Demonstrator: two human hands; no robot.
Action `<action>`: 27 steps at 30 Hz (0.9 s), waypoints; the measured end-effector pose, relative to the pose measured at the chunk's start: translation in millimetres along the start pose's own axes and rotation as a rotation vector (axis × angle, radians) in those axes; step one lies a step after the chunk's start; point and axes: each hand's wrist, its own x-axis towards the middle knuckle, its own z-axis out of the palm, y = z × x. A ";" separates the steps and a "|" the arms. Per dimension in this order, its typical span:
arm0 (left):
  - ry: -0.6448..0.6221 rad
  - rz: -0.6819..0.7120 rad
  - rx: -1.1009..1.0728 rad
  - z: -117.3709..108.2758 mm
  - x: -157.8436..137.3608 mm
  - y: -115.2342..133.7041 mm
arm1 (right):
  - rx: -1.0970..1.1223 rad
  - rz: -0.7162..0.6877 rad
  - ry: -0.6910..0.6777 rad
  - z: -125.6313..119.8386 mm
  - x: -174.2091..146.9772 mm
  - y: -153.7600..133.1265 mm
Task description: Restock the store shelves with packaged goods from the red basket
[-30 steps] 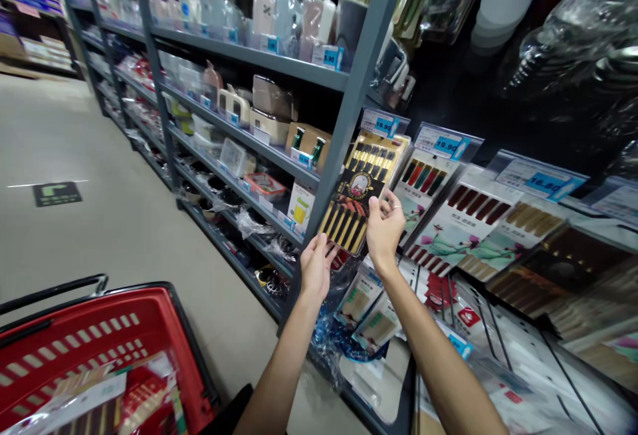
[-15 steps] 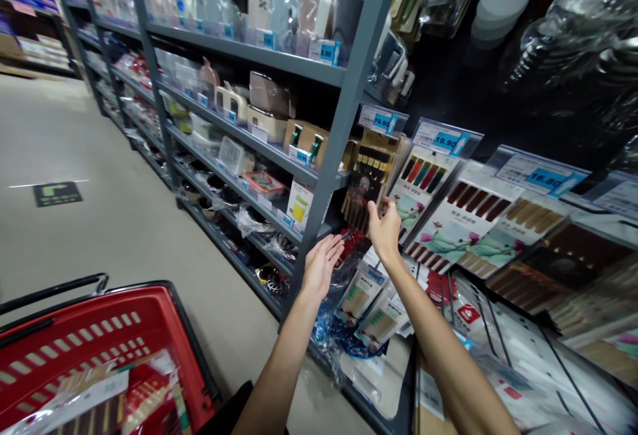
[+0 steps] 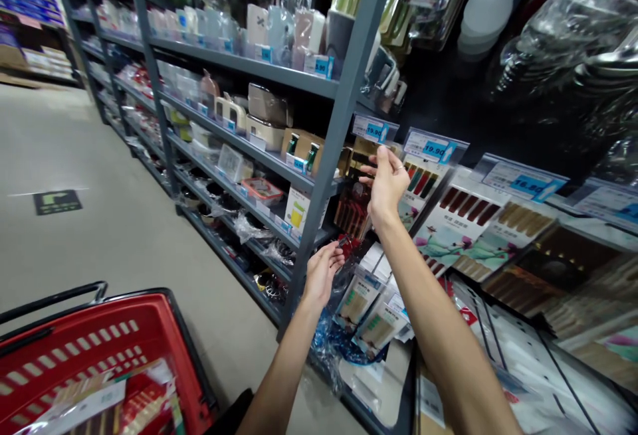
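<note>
In front of the hanging packs, my right hand (image 3: 387, 186) is raised with its fingers apart, just under a 19.90 price tag (image 3: 373, 131). It partly covers a dark brown pack of chopsticks (image 3: 351, 212); whether the fingertips touch this pack I cannot tell. Lower and to the left, my left hand (image 3: 323, 272) is half curled with fingers apart, holding nothing I can see, close to a dark hook end (image 3: 343, 241). Just right of my right hand hangs a chopstick pack with coloured ends (image 3: 423, 181), beside a white pack with dark red chopsticks (image 3: 456, 222).
A grey shelf post (image 3: 343, 116) stands left of the packs, and shelves with cups (image 3: 279, 31) and boxes run back from it. Smaller bamboo-coloured packs (image 3: 356, 299) hang below. A red shopping basket (image 3: 164, 329) with packs inside is at lower left, above the floor.
My right hand has risen from the lower part of the brown chopstick pack to its top, near the price tag. My left hand's fingers have curled a little, and it sits slightly lower.
</note>
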 end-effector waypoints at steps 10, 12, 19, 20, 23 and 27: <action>-0.298 0.269 0.080 174.6 62.3 100.1 | -0.016 -0.074 0.091 9.6 11.1 0.7; -0.248 0.224 0.043 193.4 79.5 108.2 | -0.044 -0.080 0.104 7.7 14.6 1.9; -0.141 0.175 0.048 200.7 75.6 102.6 | -0.099 -0.057 0.041 4.2 19.7 -4.5; -0.149 0.181 0.081 187.6 63.8 100.7 | -0.109 -0.055 0.015 2.3 9.8 -8.0; -0.232 0.193 0.269 102.6 15.0 97.6 | -0.159 -0.042 -0.076 -25.9 -56.0 -14.5; -0.013 0.123 0.813 -98.0 -81.7 124.8 | -0.521 0.129 -0.294 -146.5 -212.1 -9.2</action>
